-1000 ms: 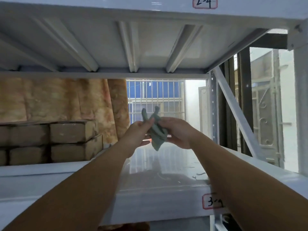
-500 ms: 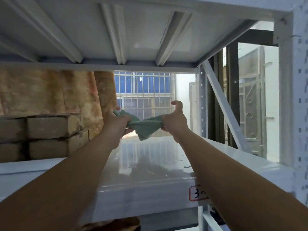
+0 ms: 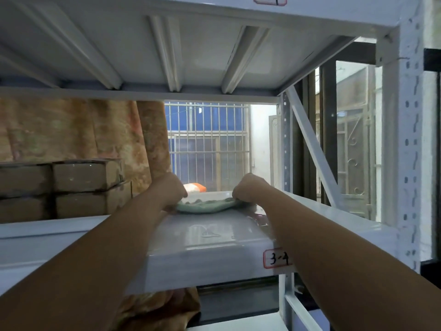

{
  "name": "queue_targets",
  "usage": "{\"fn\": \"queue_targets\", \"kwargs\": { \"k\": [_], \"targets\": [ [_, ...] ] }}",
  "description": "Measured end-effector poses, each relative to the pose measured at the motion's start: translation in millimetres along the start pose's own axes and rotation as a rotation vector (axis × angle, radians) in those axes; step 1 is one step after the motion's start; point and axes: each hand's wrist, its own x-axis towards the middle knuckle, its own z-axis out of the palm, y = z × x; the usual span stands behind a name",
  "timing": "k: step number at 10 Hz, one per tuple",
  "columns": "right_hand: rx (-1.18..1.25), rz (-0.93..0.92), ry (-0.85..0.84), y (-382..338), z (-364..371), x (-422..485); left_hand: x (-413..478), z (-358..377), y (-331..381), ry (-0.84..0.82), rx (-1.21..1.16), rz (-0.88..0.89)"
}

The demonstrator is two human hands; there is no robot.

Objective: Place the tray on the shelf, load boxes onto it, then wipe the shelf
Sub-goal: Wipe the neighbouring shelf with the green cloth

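Boxes [image 3: 71,187]: brown cardboard, stacked two high at the far left of the shelf, against a patterned orange-brown curtain [image 3: 78,130]. Whether a tray lies under them cannot be told; the shelf's front lip hides their base.

Shelf [image 3: 210,235]: white metal, glossy top, reflections visible on the bare stretch between the two forearms. Front edge carries a red-bordered label [image 3: 278,258] with handwritten "3-4", toward the right.

Left hand [image 3: 168,191]: reaches in over the shelf, knuckles up, closed on the left end of the cloth. Fingers curled under and hidden from view; grip reads as tight, fingertips not visible.

Cloth [image 3: 205,206]: pale green, stretched flat between the two hands, lying on the shelf top toward its rear edge. Bunched slightly along its far side.

Right hand [image 3: 250,189]: mirrors the left, knuckles up, closed on the right end of the cloth. Fingers tucked down against the shelf surface, not separately visible.

Upper shelf [image 3: 167,51]: underside of the next level overhead, white with ribbed stiffeners running front to back.

Background: barred window [image 3: 207,144] behind the hands; an orange and white object [image 3: 194,187] beyond the shelf's rear edge, too blurred to identify.

Upright post [image 3: 410,139]: perforated white, at far right, with a diagonal brace [image 3: 310,144] to its left.
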Motion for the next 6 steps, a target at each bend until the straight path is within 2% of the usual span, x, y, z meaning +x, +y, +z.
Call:
{"fn": "queue_targets", "kwargs": {
  "k": [1, 2, 3, 4, 5, 6],
  "targets": [
    [-0.183, -0.038, -0.193, 1.3, -15.9, -24.5, -23.9, -9.1, -6.9, -0.115, 0.757, 0.053],
    [-0.305, -0.115, -0.34, 0.9, -39.5, -54.1, -33.8, -23.2, -11.6, -0.19, 1.036, 0.198],
    [-0.695, -0.22, -0.352, -7.5, -54.6, -81.7, -41.7, -41.8, -8.4, -0.173, 1.119, 0.36],
    [-0.867, -0.419, -0.207, -23.7, -52.3, -99.5, -55.7, -43.2, -1.0, -0.065, 1.05, 0.421],
    [-0.438, -0.611, -0.178, -39.8, -36.5, -110.0, -59.3, -40.0, -2.4, -0.038, 0.901, 0.518],
    [-0.214, -0.69, -0.265, -48.9, -10.4, -113.5, -60.0, -45.3, -13.3, -0.043, 0.78, 0.535]
  ]
}}
